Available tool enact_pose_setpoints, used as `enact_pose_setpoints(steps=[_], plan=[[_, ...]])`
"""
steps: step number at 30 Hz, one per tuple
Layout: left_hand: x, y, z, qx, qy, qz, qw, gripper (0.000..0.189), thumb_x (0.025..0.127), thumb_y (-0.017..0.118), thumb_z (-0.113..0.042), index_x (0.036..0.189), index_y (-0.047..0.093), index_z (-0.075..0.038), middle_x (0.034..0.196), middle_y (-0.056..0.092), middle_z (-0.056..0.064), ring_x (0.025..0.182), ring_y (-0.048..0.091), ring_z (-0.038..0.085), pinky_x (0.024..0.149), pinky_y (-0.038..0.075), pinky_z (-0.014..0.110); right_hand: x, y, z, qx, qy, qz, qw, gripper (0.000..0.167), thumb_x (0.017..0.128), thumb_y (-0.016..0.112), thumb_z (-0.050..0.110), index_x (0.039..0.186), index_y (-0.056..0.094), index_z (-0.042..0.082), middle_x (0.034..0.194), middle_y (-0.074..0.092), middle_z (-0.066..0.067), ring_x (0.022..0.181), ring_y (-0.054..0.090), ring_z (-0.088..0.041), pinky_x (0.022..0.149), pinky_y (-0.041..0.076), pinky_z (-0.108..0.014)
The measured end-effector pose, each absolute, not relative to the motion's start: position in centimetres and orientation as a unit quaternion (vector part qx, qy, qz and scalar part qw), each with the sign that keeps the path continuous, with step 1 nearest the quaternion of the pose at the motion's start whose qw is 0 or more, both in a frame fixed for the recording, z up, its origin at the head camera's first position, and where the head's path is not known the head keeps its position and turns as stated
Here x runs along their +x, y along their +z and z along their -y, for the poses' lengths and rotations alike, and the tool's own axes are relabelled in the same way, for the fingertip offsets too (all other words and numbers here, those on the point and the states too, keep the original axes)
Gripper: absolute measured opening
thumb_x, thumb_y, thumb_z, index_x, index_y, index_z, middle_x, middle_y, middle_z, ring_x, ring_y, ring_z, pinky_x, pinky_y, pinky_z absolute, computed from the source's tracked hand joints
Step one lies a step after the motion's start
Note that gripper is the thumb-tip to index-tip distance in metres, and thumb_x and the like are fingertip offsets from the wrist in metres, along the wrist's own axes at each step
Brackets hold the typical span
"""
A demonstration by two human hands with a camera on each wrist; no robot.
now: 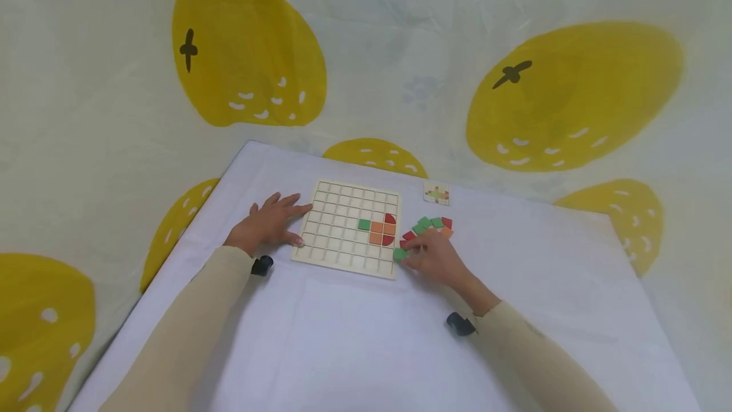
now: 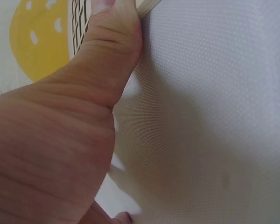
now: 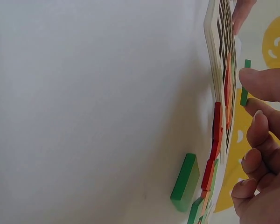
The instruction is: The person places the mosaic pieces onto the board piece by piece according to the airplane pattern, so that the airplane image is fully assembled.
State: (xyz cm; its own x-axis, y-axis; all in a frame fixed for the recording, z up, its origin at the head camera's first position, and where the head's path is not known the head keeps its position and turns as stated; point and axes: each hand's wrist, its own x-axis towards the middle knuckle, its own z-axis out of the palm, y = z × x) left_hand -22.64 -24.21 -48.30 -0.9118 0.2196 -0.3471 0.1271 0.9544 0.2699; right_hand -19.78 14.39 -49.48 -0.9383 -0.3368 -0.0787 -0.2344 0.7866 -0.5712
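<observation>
A wooden grid board [image 1: 334, 250] lies on the white table. My left hand [image 1: 265, 224] rests at its left edge, fingers spread, with the thumb and a fingertip touching the border. Between thumb and index finger, my right hand [image 1: 436, 258] pinches a green square tile [image 3: 245, 84], held just off the board's right edge; the other fingers are loosely curled. On the board sit a green square [image 1: 364, 225], several orange squares [image 1: 376, 227] and two red rounded pieces [image 1: 390, 218]. In the left wrist view, the left hand's thumb [image 2: 113, 37] covers part of the board.
Beside the right hand lies a loose pile of green tiles [image 1: 424, 222], with red tiles [image 1: 447, 222] and orange ones [image 1: 447, 233]. A small picture card [image 1: 437, 193] lies behind the pile. One thick green tile [image 3: 184, 179] stands out nearest the right wrist camera.
</observation>
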Motion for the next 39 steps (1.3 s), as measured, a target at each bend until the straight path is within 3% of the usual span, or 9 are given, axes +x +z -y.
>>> enact_pose_setpoints(steps=[8,21,32,39], plan=[[-22.7,-48.3,24.4,0.092,0.123,-0.969,0.193,0.095,0.083,0.081,-0.054,0.164,0.032,-0.038,0.178,0.014,0.006,0.162,0.004,0.049,0.120,0.010,0.083,-20.3,-49.5,-13.3,-0.174,-0.298,-0.935,0.085,0.020,0.084,0.087,0.021,0.103,0.084,0.015,0.091,0.071,0.003,0.089,0.053,-0.019,0.078,0.043,-0.032],[-22.6,-48.1,24.3,0.087,0.124,-0.969,0.197,0.095,0.084,0.081,-0.052,0.164,0.031,-0.039,0.178,0.013,0.005,0.163,0.002,0.047,0.120,0.009,0.082,-20.8,-49.6,-12.2,-0.169,-0.302,-0.934,0.088,0.021,0.086,0.085,0.019,0.105,0.083,0.013,0.080,0.062,-0.001,0.086,0.054,-0.019,0.070,0.044,-0.030],[-22.6,-48.2,24.4,0.090,0.119,-0.970,0.192,0.095,0.084,0.082,-0.051,0.163,0.031,-0.039,0.178,0.014,0.005,0.162,0.004,0.048,0.120,0.011,0.083,-20.9,-49.9,-11.2,-0.162,-0.320,-0.929,0.094,0.028,0.084,0.088,0.024,0.110,0.083,0.014,0.079,0.063,0.000,0.091,0.055,-0.020,0.074,0.047,-0.029],[-22.7,-48.4,24.4,0.095,0.116,-0.970,0.193,0.095,0.084,0.080,-0.053,0.164,0.031,-0.038,0.178,0.014,0.006,0.162,0.005,0.048,0.120,0.012,0.083,-21.2,-49.9,-10.7,-0.163,-0.350,-0.918,0.094,0.020,0.085,0.085,0.018,0.105,0.083,0.013,0.078,0.059,-0.002,0.088,0.053,-0.022,0.072,0.044,-0.031]])
